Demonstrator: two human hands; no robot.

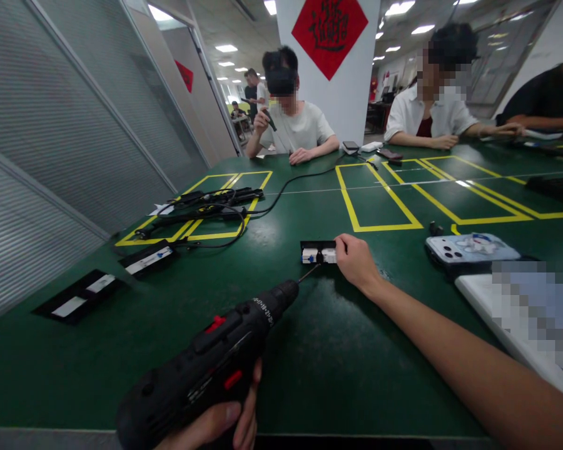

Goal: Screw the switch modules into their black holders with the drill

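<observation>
A black cordless drill with red buttons slants up across the lower middle, and the fingers of my left hand are wrapped round its grip. Its long thin bit reaches the lower edge of a small black holder with white and blue parts inside; whether it sits in a screw is too small to tell. My right hand pinches the right end of that holder on the green table. The holder's right end is hidden behind my fingers.
At left lie two black panels with white inserts. Beyond them are black power strips with cables. A phone and a white device rest at right. Across the table, one person holds a tool; others sit further right.
</observation>
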